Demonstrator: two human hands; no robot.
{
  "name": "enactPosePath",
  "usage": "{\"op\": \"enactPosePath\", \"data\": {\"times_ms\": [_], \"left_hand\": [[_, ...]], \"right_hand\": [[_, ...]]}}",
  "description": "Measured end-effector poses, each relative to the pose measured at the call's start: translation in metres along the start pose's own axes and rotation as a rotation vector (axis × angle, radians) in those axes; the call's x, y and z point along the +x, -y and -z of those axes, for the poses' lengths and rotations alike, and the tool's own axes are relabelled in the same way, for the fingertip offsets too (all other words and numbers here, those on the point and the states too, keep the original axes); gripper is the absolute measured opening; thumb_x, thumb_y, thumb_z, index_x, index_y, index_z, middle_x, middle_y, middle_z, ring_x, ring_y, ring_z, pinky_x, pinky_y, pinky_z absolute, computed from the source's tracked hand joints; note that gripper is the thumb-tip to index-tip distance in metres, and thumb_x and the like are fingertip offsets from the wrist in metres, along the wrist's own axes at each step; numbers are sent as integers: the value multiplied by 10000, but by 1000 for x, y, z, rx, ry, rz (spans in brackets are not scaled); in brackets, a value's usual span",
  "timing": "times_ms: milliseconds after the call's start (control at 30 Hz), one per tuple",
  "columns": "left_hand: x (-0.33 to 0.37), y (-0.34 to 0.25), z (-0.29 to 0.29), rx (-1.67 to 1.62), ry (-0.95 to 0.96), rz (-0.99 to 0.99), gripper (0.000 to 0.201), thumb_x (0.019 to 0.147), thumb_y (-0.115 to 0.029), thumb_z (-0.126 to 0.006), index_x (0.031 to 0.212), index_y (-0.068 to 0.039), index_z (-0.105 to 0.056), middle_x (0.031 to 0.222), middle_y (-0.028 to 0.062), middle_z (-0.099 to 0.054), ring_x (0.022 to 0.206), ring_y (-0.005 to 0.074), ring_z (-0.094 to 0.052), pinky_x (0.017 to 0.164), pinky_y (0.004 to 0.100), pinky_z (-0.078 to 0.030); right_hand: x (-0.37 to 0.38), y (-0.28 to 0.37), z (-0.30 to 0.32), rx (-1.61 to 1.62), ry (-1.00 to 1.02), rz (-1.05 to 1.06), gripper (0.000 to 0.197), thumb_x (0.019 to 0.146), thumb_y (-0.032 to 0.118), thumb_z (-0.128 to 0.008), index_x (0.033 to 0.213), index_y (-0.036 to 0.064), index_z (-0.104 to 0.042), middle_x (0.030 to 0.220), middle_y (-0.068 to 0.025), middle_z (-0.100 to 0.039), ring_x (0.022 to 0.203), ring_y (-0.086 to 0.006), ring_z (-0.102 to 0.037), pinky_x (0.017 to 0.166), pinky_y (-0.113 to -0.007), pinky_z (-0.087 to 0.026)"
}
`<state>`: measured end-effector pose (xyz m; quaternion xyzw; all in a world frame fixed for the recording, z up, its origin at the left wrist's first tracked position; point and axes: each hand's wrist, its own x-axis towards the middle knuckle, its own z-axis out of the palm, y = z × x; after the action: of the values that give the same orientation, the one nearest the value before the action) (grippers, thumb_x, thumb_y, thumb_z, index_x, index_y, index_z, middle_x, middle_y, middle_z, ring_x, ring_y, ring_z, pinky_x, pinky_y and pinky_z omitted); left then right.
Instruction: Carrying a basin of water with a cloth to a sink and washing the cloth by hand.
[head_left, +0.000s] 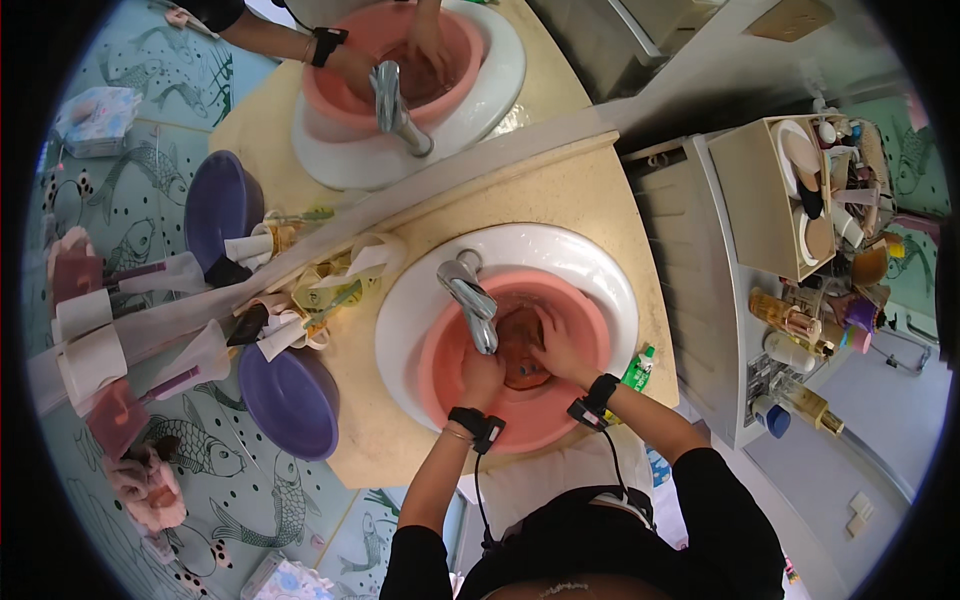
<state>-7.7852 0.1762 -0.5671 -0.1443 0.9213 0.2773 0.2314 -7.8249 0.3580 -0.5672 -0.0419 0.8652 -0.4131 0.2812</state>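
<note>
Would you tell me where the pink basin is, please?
In the head view, the pink basin sits in the white sink just right of centre, under the faucet, with left hand and right hand inside.

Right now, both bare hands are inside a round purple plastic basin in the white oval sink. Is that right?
Not quite: the head view shows the round plastic basin is pink, not purple. The left hand and right hand are inside it, in the white oval sink.
</note>
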Motion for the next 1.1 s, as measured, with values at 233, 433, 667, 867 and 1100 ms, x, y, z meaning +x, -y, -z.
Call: {"op": "enactPosePath", "data": {"times_ms": [233, 433, 667, 867, 1100], "left_hand": [[-4, -66, 19, -614, -18, 192, 477, 837, -162, -520, 1285, -36, -419, 1173, 223, -527, 989, 389, -548, 850, 440, -438], [-15, -15, -32, 355, 139, -274, 754, 742, -205, -646, 1394, -131, -276, 1427, 138, -248, 1325, 349, -207, 1063, 477, -197], [-7, -8, -43, 314, 181, -271, 702, 749, -171, -617, 1374, -113, -302, 1402, 121, -301, 1305, 328, -262, 1058, 471, -244], [2, -2, -58, 404, 111, -283, 603, 756, -114, -595, 1308, -76, -356, 1324, 144, -354, 1242, 346, -325, 992, 431, -344], [3, -9, -53, 143, 289, -128, 485, 732, -180, -644, 1161, -57, -454, 1111, 167, -519, 1132, 355, -441, 905, 410, -409]], "right_hand": [[-4, -9, -3, -490, 267, 328, 685, 797, 214, -579, 1391, 79, -266, 1454, -182, -165, 1331, -342, -192, 1086, -434, -195], [-5, -22, -28, -592, 426, 190, 658, 829, 284, -546, 1398, 104, -270, 1475, -151, -145, 1349, -312, -172, 1091, -426, -170], [-5, -31, -39, -658, 394, 137, 638, 824, 251, -554, 1394, 138, -289, 1478, -119, -161, 1331, -321, -203, 1069, -433, -209], [3, -33, -43, -697, 312, 170, 625, 793, 203, -571, 1365, 138, -328, 1452, -112, -225, 1295, -318, -268, 1021, -437, -284], [14, -31, -28, -455, 396, 49, 552, 738, 259, -628, 1234, 81, -467, 1261, -144, -469, 1113, -325, -489, 923, -417, -396]]}}
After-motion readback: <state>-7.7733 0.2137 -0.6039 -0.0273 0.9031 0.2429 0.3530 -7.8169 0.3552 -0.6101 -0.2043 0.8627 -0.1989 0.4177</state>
